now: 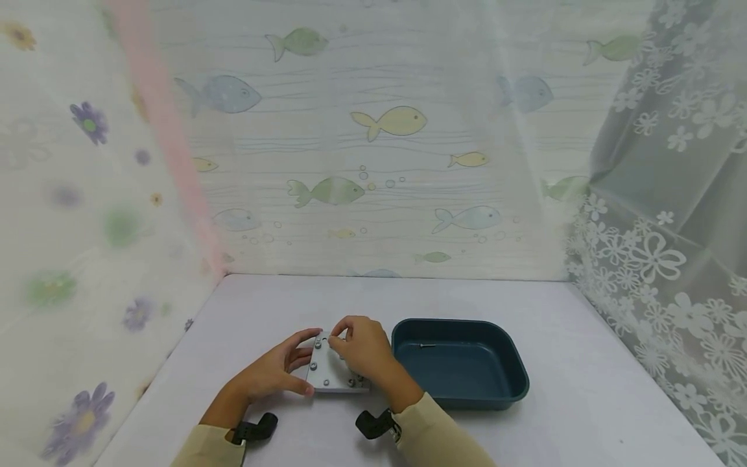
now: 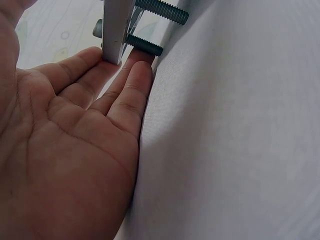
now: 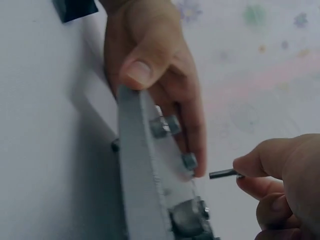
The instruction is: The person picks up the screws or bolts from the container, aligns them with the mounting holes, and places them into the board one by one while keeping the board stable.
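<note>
A silver metal plate [image 1: 334, 374] with several bolts [image 1: 313, 366] set in it is held a little above the white table. My left hand [image 1: 265, 375] grips its left side, thumb at the near corner and fingers along the far edge. In the left wrist view, threaded bolt ends [image 2: 162, 10] stick out of the underside of the plate [image 2: 114, 35]. Over the plate's far part is my right hand [image 1: 363, 348]. The right wrist view shows it pinching a small screw [image 3: 223, 174] between thumb and forefinger, tip apart from the plate's face.
A dark blue tray [image 1: 467, 403] stands just right of my right hand, with one screw [image 1: 428, 346] lying inside near its back wall. Patterned curtains [image 1: 385, 227] enclose the white table [image 1: 583, 402] at the back and both sides. Each wrist wears a black camera mount [image 1: 260, 428].
</note>
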`<state>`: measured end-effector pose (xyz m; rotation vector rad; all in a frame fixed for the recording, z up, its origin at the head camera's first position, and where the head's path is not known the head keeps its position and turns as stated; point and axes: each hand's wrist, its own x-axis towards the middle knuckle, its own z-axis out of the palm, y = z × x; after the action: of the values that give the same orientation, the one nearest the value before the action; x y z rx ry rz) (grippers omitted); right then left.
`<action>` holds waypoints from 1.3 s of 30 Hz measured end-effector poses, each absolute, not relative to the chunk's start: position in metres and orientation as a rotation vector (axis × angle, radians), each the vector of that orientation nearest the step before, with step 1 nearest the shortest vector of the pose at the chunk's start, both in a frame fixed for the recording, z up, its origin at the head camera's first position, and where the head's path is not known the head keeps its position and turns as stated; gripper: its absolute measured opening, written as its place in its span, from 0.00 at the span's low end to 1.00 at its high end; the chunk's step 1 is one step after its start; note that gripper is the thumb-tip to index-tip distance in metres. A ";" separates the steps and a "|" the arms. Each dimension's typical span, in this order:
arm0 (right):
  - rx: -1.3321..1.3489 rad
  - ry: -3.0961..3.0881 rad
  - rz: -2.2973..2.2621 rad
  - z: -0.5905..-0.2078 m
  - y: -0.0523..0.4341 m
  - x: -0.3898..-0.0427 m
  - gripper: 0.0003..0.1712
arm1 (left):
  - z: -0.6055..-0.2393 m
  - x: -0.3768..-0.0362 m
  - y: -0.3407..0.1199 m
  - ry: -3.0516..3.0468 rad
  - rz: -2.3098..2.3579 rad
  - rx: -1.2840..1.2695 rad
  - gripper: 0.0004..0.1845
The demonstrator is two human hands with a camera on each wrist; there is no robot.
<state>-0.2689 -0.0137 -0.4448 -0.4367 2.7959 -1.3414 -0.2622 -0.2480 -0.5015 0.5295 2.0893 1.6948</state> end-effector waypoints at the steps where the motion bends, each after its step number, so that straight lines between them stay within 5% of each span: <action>1: -0.422 2.805 -1.335 -0.446 -0.015 -0.268 0.03 | -0.501 -0.262 -0.248 2.090 1.694 0.535 0.64; 39: -0.361 3.015 -1.073 -0.460 -0.022 -0.267 0.05 | -0.502 -0.262 -0.248 2.066 1.708 0.520 0.64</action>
<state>-0.2670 -0.0224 -0.4600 -0.3613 3.0151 -1.0734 -0.2621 -0.2477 -0.5019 0.5202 2.0657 1.7081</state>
